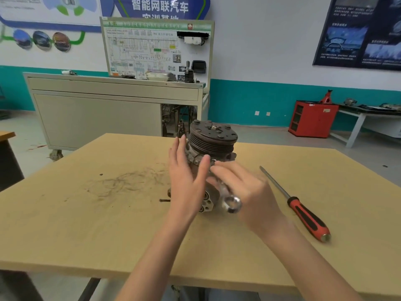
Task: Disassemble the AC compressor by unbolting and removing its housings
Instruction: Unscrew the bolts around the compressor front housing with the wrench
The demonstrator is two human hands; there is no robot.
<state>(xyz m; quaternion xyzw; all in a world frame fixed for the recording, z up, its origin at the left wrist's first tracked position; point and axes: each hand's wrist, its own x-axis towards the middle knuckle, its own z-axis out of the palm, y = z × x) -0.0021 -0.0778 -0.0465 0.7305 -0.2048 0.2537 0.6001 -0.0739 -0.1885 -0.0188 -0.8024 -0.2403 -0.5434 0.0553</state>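
Observation:
The AC compressor (211,140) stands upright on the wooden table (108,224), its dark grooved pulley on top and its grey housing below. My left hand (186,172) lies flat against the housing's left side, fingers straight and pointing up. My right hand (243,187) grips a shiny ring wrench (232,204). The wrench's far end reaches up to a bolt just under the pulley, and its ring end sticks out toward me. My hands hide most of the housing's front.
A red-and-black-handled screwdriver (303,211) lies on the table right of the compressor. One loose bolt (165,200) rests on the table near its base at the left. Dark scuff marks cover the tabletop's left middle. A grey training bench stands behind the table.

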